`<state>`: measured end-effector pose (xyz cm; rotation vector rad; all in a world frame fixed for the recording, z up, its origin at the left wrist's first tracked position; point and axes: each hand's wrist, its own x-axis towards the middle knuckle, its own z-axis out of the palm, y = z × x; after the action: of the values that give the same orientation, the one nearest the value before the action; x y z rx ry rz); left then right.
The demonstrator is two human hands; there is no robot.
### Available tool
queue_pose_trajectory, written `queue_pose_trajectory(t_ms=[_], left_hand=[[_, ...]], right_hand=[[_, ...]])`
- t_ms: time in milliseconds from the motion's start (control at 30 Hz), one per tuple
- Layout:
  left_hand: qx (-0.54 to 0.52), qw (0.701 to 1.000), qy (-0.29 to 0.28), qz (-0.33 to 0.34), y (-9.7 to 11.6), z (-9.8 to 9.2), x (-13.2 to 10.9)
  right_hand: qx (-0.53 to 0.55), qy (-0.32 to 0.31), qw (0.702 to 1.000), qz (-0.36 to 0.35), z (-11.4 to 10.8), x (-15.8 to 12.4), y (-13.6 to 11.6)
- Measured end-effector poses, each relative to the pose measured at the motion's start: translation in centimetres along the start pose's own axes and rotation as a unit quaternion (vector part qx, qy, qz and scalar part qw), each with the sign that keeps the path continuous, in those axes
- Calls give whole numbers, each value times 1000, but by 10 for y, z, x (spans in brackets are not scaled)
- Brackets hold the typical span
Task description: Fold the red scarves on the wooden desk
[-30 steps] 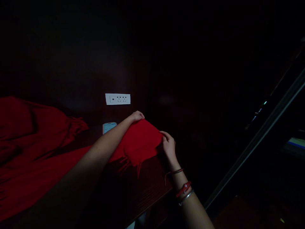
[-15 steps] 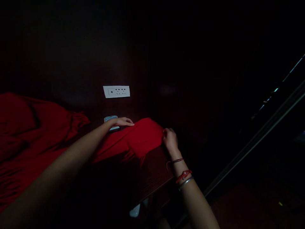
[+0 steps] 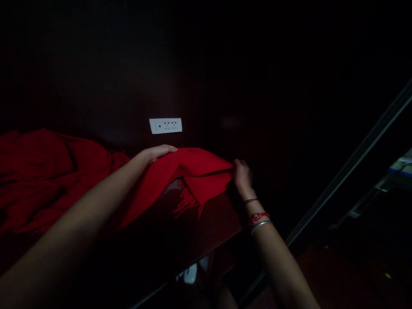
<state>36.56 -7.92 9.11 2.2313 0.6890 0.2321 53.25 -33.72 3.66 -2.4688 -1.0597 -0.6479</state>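
Observation:
A red fringed scarf (image 3: pixel 206 159) stretches between my two hands, raised in a fold above a dark wooden tabletop (image 3: pixel 212 227). At its far edge my left hand (image 3: pixel 160 151) is closed on the cloth, with the fingertips partly hidden by it. My right hand (image 3: pixel 243 175) pinches the scarf's right end. Tassels (image 3: pixel 187 199) hang from the near corner onto the wood. Bracelets circle my right wrist.
More bunched red cloth (image 3: pixel 45 171) lies on the left. A white wall socket (image 3: pixel 165 125) is set in the dark panel behind. Below the table edge shows a white object (image 3: pixel 190 274). A pale metal rail (image 3: pixel 347 167) slants along the right.
Both hands have lifted the scarf; the right has moved right and up, pulling its end outward. The phone beside my left hand is now hidden. The view has shifted slightly.

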Motion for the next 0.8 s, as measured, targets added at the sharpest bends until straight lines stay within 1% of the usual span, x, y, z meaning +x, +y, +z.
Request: queue_pose_trajectory(t_ms=[33,100,133,200,267,333,367,400,433,467,533,567,667,733,800], left_hand=[[62,998,7,-11,3,7,5],[179,983,32,-27,7,25,13],[210,976,47,-28,7,36,14],[230,970,78,-17,7,57,9],[259,957,130,21,4,73,-9],[315,926,195,76,0,86,-38],[346,909,215,93,-4,90,-55],[377,893,228,87,-8,93,-73],[405,884,223,60,-13,96,-90],[423,881,209,18,-18,97,-106],[436,883,168,-43,-29,96,-132],[441,883,151,-54,-33,94,-142],[482,867,124,-32,-43,83,-161],[506,856,107,-25,-49,72,-167],[506,856,105,-21,-56,58,-172]], right_hand=[[-21,-20,1000,5,0,1,1],[-53,-65,996,4,4,-1,1],[-64,-82,995,1,7,-3,2],[-78,-101,992,0,11,-9,2],[-90,-107,990,0,13,-14,2],[-103,-92,990,-4,9,-17,-1],[-109,-75,991,-17,6,-18,-5],[-113,-57,991,-40,2,-18,-9],[-116,-40,990,-74,-1,-18,-14],[-114,-30,986,-115,-4,-18,-20],[-101,-33,973,-203,-6,-17,-30],[-91,-44,966,-239,-6,-17,-33],[-63,-69,948,-305,2,-17,-38],[-51,-78,941,-324,8,-16,-35],[-38,-78,942,-323,13,-16,-30]])
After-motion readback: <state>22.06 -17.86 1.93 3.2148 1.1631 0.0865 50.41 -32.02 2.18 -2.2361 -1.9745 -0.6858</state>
